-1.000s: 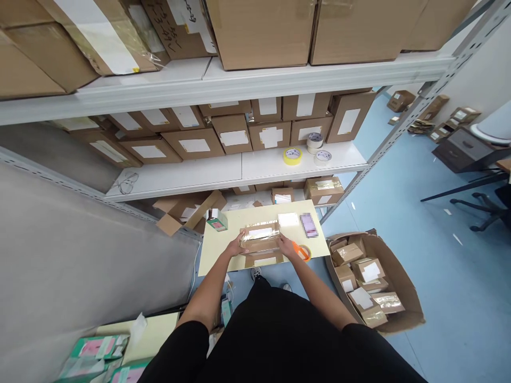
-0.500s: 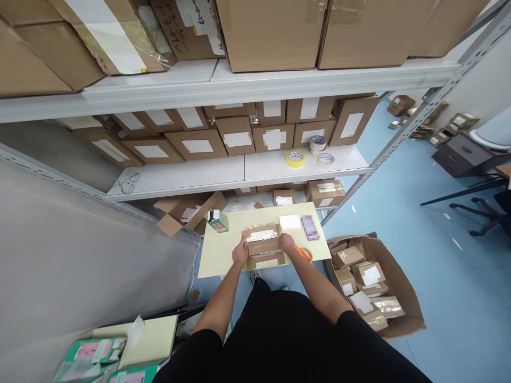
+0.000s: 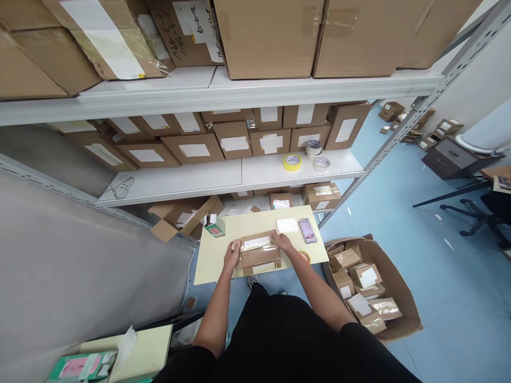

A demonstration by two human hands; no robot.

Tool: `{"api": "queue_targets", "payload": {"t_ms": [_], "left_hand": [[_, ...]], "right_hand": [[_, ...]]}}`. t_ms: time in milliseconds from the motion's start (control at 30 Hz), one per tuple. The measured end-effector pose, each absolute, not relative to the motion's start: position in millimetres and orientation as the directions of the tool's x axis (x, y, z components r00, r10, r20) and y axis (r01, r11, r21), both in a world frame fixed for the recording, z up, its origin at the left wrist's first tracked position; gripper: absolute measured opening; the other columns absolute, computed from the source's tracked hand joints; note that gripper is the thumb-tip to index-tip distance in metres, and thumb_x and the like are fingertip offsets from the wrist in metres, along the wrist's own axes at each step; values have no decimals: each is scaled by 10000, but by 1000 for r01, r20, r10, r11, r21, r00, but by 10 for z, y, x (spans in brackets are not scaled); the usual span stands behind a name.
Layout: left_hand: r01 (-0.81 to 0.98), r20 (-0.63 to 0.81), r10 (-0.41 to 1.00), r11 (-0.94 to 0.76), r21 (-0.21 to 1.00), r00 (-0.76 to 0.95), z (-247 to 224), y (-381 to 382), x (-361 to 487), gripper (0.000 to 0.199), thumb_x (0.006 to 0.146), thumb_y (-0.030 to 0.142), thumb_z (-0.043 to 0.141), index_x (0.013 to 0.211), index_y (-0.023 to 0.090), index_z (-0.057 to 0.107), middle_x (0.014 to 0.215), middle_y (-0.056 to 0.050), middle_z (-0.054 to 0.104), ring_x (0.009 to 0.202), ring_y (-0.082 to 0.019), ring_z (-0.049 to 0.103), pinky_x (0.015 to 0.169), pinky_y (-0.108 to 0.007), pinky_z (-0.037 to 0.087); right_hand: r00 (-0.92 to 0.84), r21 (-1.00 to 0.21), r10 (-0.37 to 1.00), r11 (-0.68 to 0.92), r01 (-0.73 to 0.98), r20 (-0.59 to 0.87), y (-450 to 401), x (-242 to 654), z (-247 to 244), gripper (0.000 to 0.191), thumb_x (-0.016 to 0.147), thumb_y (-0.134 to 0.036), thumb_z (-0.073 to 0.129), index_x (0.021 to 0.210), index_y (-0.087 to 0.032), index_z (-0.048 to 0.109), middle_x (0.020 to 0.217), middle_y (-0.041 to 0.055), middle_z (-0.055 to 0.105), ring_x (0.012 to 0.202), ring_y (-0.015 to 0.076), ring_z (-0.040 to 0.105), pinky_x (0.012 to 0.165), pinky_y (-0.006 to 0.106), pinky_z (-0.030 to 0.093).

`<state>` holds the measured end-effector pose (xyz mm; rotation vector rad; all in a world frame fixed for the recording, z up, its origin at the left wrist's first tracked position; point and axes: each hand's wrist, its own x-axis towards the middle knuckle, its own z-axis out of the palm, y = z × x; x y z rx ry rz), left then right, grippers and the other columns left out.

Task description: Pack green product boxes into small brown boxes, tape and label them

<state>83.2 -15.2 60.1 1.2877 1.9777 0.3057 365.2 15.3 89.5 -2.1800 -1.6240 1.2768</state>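
A brown cardboard box [image 3: 259,257] with white labels and shiny clear tape lies at the front of the pale yellow tabletop [image 3: 215,263]. My left hand [image 3: 231,256] grips its left side, fingers closed on the edge. At the upper right corner, my right hand [image 3: 282,241] has its fingers closed on the box. Partly behind my right forearm is an orange tape roll [image 3: 305,257]. White paper [image 3: 287,225] lies beyond that hand, beside a blurred purple stack [image 3: 307,231]. A green and white carton [image 3: 214,225] stands at the tabletop's left.
Metal shelving [image 3: 223,187] stands just behind the tabletop, holding labelled boxes and a yellow tape roll [image 3: 291,162]. An open flapped carton [image 3: 179,215] is at left. To the right, a large carton [image 3: 409,314] holds several taped boxes. Green packs [image 3: 82,366] lie lower left.
My hands have turned the box slightly and shifted it left. My right hand has moved up to the box's far right corner, away from the orange tape.
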Motion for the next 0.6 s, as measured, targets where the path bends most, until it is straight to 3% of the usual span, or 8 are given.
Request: {"api": "queue_targets", "payload": {"t_ms": [133,233,333,400,467,600], "left_hand": [[721,-333,906,413,557,-262,722,-156,708,595,1077,553,288,1611,296,342,1562,-43,566,1417,-286,537,1087,-383,491],[706,-281,917,397,587,-282,694,-152,725,592,1079,518,321,1620,277,325,1605,-50,513,1425,-265,521,1098,-341,485],[568,-271,914,400,719,-301,524,-170,836,595,1060,501,407,1584,218,386,1576,-110,534,1370,-236,573,1079,-303,499],[464,-289,903,414,783,-318,356,-212,935,589,1014,460,529,1529,182,457,1501,-149,596,1318,-251,617,1075,-330,509],[408,-332,891,440,800,-310,177,-277,1017,565,958,399,621,1465,169,523,1409,-156,662,1281,-279,645,1089,-384,506],[399,-352,895,438,806,-272,-105,-379,1049,580,897,381,680,1432,205,545,1382,-127,686,1303,-290,633,1132,-430,471]], "right_hand": [[136,-680,894,-417,603,-427,138,3661,1072,619,1052,-626,245,1198,-196,666,1124,109,766,1034,263,706,871,301,527],[136,-760,938,-340,555,-320,90,3628,1022,540,1057,-498,237,1408,-219,539,1221,79,734,1099,234,683,932,292,521],[82,-815,951,-299,497,-299,2,3575,746,616,1000,-302,293,1603,-181,335,1415,118,643,1227,233,640,1041,335,500],[57,-827,955,-283,485,-293,-90,3548,484,721,933,-231,376,1643,-152,279,1532,148,549,1369,259,550,1141,401,445],[26,-816,950,-282,505,-312,-194,3540,225,795,893,-217,443,1658,-130,246,1572,167,505,1453,285,474,1189,455,404],[30,-807,943,-300,508,-331,-312,3563,-101,869,882,-241,504,1677,-118,174,1586,192,488,1466,316,475,1185,492,420]]}}
